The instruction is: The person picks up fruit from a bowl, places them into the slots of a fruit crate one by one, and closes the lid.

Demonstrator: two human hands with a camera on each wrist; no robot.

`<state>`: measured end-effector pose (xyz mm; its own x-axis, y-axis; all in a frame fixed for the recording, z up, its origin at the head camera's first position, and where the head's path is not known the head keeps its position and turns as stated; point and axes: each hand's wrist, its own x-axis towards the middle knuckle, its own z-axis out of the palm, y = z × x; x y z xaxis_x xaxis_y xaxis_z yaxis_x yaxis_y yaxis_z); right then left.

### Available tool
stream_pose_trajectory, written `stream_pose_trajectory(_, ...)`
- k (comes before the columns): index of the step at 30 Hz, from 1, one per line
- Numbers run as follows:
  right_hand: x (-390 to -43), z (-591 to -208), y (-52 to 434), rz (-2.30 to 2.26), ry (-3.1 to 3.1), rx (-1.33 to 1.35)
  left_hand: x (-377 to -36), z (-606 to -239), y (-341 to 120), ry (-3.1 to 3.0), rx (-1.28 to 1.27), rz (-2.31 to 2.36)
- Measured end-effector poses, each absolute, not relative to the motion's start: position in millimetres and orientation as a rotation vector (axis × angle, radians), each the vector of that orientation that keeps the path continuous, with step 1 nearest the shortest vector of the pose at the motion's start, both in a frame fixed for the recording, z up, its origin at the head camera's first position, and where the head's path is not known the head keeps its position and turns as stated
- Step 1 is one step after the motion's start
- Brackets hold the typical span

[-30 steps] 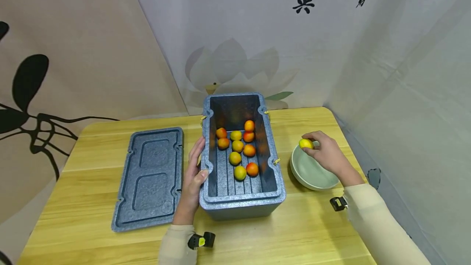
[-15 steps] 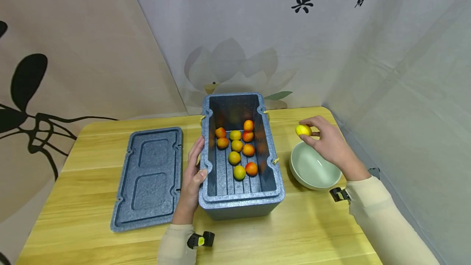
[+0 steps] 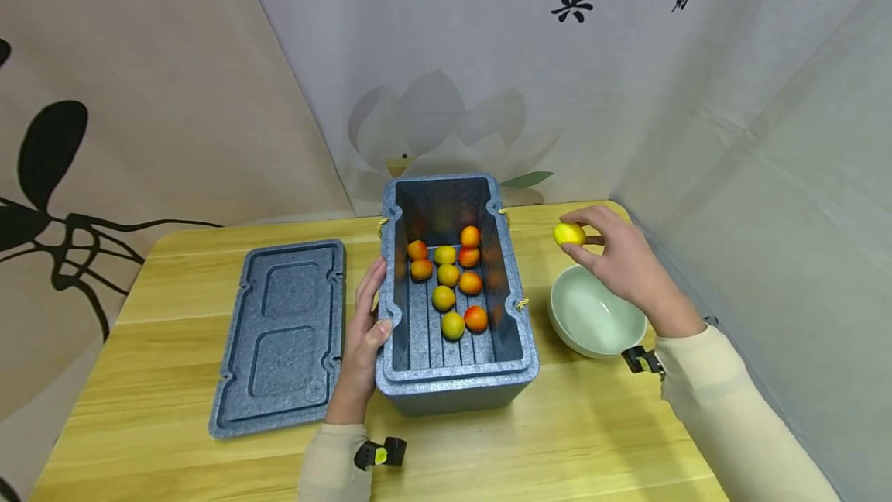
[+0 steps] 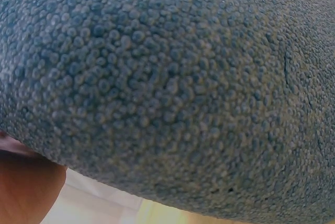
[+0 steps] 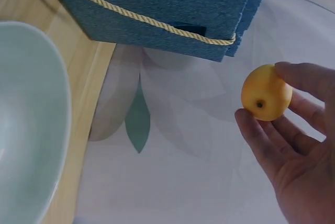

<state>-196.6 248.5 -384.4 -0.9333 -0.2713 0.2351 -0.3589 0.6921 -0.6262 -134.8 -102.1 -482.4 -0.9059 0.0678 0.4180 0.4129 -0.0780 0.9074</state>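
In the head view my right hand [image 3: 616, 262] pinches a small yellow fruit [image 3: 569, 235] between thumb and fingertips, raised above the far side of a pale green bowl [image 3: 585, 328]. The right wrist view shows this fruit [image 5: 266, 93] as smooth and rounded, with a dark spot at one end. My left hand [image 3: 362, 339] holds the left side of a grey-blue foam box [image 3: 453, 390], thumb at the rim and fingers along the outer wall. Inside the box lie several yellow and orange-red fruits [image 3: 449, 276]. The box's speckled wall [image 4: 172, 93] fills the left wrist view.
A flat grey foam lid [image 3: 282, 331] with two recessed panels lies left of the box. Yellow cord [image 5: 141, 20] runs along the box's outer side. The wooden table [image 3: 160, 316] meets a printed cloth backdrop [image 3: 446, 53] behind.
My right hand has lifted the yellow fruit from over the bowl, carrying it up and slightly left, away from me. The left hand and the box look unchanged.
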Motion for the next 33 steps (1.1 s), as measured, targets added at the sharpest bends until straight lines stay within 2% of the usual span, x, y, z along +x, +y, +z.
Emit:
stream_pose_trajectory(13, -203.0, -372.7, 240.2, 1.064, -2.745, 0.547, -135.0, -481.2, -101.5, -1.940, -0.519, -2.101)
stream_pose_trajectory(33, -212.9, -351.9, 198.2, 1.158, -2.700, 0.777, -133.3, -479.2, -101.6, -1.937, -0.505, -2.114)
